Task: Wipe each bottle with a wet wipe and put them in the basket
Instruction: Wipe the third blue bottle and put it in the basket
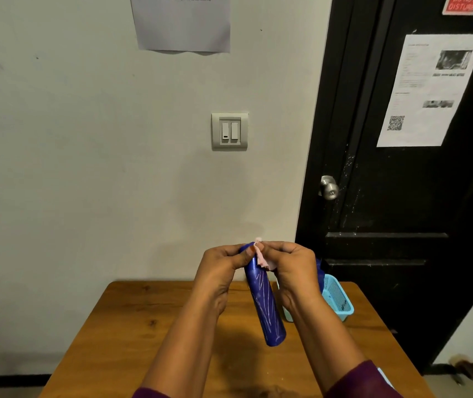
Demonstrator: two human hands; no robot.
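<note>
both hands up in the air over the wooden table (143, 326), meeting low in the view, around 6 o'clock from the wall switch (229, 132).

blue bottle (264, 305): long, slim, with pale streaks down its side. held clear of the tabletop and tilted, top end toward 11 o'clock, base toward 5 o'clock. base hangs free between the two forearms.

left hand (218, 271): fingers curled round the bottle's top end from the 9 o'clock side, thumb lying across the front. firm wrap, not spread.

right hand (295, 271): closed from the 3 o'clock side, fingertips pinching the wet wipe (262, 261) against the bottle's top. wipe is pale pink, crumpled, a bit poking out above the fingers at 12 o'clock and a fold hanging below them.

basket (337, 297): light blue plastic, slotted walls, sits on the table at 3 o'clock of the bottle, partly hidden behind the right wrist. something dark blue (319, 271) stands up from it at its far end; cannot tell what it is.

purple sleeves at the bottom edge, 6 o'clock.

surroundings: black door (387, 196) at 3 o'clock with a steel knob (329, 187), a printed notice (427, 90) taped on it and a red sign (460, 3) at 1 o'clock. a paper sheet (183, 24) is on the wall at 12 o'clock.
</note>
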